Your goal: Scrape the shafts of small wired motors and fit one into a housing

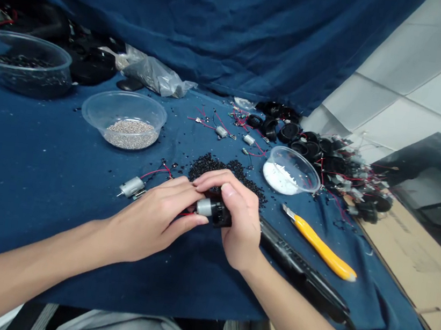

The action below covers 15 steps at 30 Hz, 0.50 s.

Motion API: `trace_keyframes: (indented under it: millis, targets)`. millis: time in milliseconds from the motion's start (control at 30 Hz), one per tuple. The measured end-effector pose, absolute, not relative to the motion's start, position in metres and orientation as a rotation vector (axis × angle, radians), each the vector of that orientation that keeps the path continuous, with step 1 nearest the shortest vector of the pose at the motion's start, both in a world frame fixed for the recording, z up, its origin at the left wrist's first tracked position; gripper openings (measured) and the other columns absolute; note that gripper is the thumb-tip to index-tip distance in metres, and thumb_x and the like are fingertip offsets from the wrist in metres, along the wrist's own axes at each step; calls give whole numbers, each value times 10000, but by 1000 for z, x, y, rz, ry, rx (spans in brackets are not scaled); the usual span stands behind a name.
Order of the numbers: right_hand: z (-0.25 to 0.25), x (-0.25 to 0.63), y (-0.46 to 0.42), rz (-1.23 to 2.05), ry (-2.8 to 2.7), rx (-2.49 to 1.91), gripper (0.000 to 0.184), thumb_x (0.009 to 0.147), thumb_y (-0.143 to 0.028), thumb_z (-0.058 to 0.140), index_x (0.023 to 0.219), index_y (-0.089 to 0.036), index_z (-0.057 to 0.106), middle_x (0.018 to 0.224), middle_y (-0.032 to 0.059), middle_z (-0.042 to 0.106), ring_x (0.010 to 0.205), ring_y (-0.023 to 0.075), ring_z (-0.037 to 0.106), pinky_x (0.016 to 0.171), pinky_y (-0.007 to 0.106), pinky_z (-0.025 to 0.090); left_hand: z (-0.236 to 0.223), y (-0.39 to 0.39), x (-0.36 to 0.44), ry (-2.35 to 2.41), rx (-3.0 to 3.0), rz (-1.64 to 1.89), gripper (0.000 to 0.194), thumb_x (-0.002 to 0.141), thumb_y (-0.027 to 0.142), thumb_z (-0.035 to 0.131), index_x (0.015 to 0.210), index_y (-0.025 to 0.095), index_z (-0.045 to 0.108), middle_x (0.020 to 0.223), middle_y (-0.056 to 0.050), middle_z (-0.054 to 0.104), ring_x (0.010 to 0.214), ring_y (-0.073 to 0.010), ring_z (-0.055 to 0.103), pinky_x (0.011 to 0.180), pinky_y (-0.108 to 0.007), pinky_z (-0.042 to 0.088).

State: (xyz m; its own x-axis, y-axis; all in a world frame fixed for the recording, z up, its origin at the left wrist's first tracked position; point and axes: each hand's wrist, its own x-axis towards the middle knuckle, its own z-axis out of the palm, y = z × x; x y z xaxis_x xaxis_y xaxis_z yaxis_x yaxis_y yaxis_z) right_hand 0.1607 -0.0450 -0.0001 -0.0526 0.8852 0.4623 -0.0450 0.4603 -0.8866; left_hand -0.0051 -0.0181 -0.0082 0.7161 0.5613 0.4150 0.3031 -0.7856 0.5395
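Observation:
My left hand (pixel 159 216) is closed on a small silver motor (pixel 204 206), thumb below it and fingers above. My right hand (pixel 243 222) curls round a black plastic part (pixel 222 215) that meets the motor's right end. Part of both pieces is hidden by my fingers. A bit of red wire shows under the left fingers. Left of that hand lies another silver motor (pixel 132 187) with red wires. Just beyond my fingers is a pile of small black pieces (pixel 212 166). A long black tool (pixel 300 265) lies on the cloth beside my right wrist.
A yellow cutter (pixel 323 246) lies at right. Clear bowls hold small metal pieces (pixel 129 134), white pieces (pixel 279 178) and dark pieces (pixel 24 66). Black housings and wires (pixel 327 157) heap at back right; a plastic bag (pixel 157 74) lies behind. Cardboard (pixel 415 261) borders the blue cloth.

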Motion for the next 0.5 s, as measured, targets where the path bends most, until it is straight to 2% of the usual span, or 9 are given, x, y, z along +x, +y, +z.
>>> trace_keyframes:
  millis: [233, 367, 500]
  targets:
    - [-1, 160, -41, 884, -1447, -836, 307, 987, -286, 419, 875, -193, 689, 936, 62, 656, 953, 216, 622, 910, 377, 472, -7, -15, -6, 690, 2481, 780, 220, 1004, 322, 453, 969, 144, 579, 942, -75, 634, 894, -227, 562, 787, -340, 447]
    - [9, 160, -43, 594, -1621, -962, 88, 891, -258, 588, 944, -211, 641, 925, 41, 639, 882, 197, 609, 822, 350, 497, -5, -9, -5, 717, 2436, 718, 174, 991, 269, 445, 990, 167, 586, 1030, -78, 654, 985, -224, 594, 861, -353, 465]
    - [22, 157, -52, 309, -1760, -750, 329, 763, -241, 741, 1064, -218, 608, 1006, 91, 653, 957, 243, 617, 832, 392, 534, -5, -11, -1, 619, 2454, 750, 211, 918, 244, 498, 1089, 181, 604, 1120, -100, 673, 1077, -255, 609, 916, -393, 491]
